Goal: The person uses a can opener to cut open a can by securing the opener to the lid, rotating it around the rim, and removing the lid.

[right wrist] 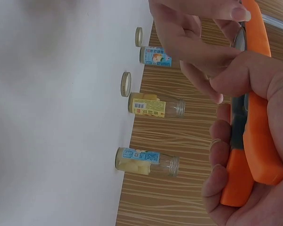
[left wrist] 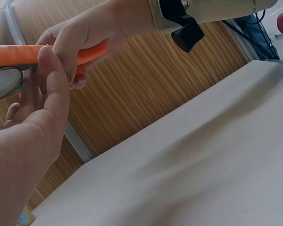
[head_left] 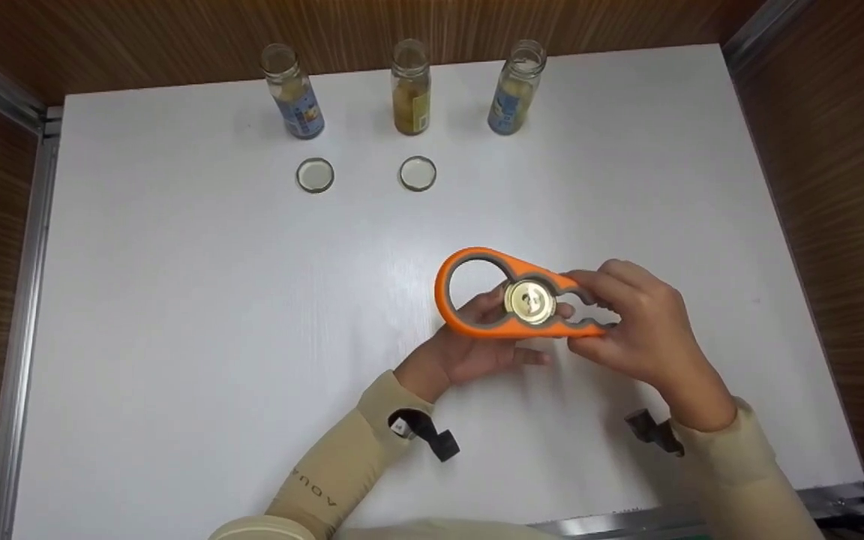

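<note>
My right hand (head_left: 646, 322) grips the two handles of an orange jar opener (head_left: 469, 328) with grey toothed inner edges. A round gold jar lid (head_left: 529, 301) sits between the opener's arms, top side facing the head camera; its pale underside shows in the left wrist view. Beneath the opener, my left hand (head_left: 477, 352) has its thumb and a finger at opposite sides of the lid, pinching it from below. Its other fingers extend loosely, and the opener partly hides the hand. In the right wrist view the opener's orange handles (right wrist: 262, 141) lie across my right palm.
Along the back stand three uncapped glass jars: a left one (head_left: 301, 112), a middle one (head_left: 411, 105) and a right one (head_left: 507, 109). Two lids (head_left: 315, 175) lie inside-up in front of the left and middle jars. Wooden panels (head_left: 837, 150) border the white table.
</note>
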